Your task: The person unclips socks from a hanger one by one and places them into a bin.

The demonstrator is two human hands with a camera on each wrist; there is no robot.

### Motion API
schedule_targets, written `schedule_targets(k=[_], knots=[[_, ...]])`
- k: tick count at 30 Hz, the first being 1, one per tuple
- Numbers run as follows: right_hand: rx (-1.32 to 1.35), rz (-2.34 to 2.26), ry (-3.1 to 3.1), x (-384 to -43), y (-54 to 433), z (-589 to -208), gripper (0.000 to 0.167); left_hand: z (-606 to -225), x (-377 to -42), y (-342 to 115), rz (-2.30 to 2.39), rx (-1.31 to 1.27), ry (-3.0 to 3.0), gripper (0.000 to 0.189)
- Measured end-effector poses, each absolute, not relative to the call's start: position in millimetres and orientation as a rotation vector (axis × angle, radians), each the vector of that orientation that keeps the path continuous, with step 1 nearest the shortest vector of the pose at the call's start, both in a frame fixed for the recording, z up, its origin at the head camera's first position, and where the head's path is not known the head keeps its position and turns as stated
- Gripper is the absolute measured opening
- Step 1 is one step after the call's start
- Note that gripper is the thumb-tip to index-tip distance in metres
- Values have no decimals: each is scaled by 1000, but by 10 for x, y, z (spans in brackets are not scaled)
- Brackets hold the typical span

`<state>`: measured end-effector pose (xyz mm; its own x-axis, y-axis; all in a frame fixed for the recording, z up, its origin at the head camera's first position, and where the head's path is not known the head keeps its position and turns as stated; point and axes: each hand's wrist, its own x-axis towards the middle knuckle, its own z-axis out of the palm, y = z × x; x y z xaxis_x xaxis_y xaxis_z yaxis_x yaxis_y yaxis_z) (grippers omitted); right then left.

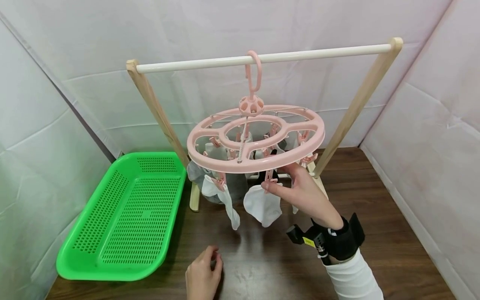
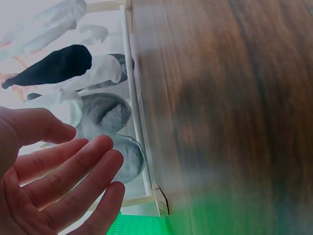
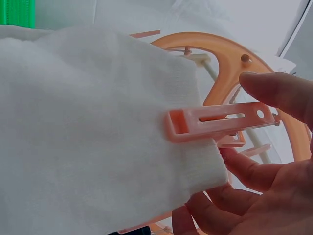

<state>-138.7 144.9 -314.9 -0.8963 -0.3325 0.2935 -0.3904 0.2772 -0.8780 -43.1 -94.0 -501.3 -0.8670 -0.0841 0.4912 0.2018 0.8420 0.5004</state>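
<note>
A pink round clip hanger (image 1: 255,156) hangs by its hook from a white bar, with several socks clipped under it. My right hand (image 1: 301,193) is at the hanger's front edge, beside a white sock (image 1: 263,206) held by a pink clip (image 3: 220,122). In the right wrist view the thumb (image 3: 279,93) stands apart from the clip, while the fingers lie behind the sock's cuff. My left hand (image 1: 203,273) is low over the table's front, its fingers loosely bent around nothing. A black sock (image 2: 56,66) and grey socks (image 2: 105,112) hang beyond it in the left wrist view.
A green perforated basket (image 1: 176,200) stands on the wooden table (image 1: 258,266) at the left. The rack's wooden legs (image 1: 360,102) flank the hanger and carry the white bar (image 1: 322,54). Another white sock (image 1: 225,200) hangs left of the right hand. White sheeting surrounds the table.
</note>
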Motion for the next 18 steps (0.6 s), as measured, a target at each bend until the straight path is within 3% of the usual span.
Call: schedule_targets(k=[10,18], knots=[[754,1855,-2431,-1363,1442,-3123,16,-4988,-448,-952,-755,-120,-2486,19],[826,1856,-2421,-1322,1457,-3107,21,-4974,-493,-951,-798,-233,-2395,22]])
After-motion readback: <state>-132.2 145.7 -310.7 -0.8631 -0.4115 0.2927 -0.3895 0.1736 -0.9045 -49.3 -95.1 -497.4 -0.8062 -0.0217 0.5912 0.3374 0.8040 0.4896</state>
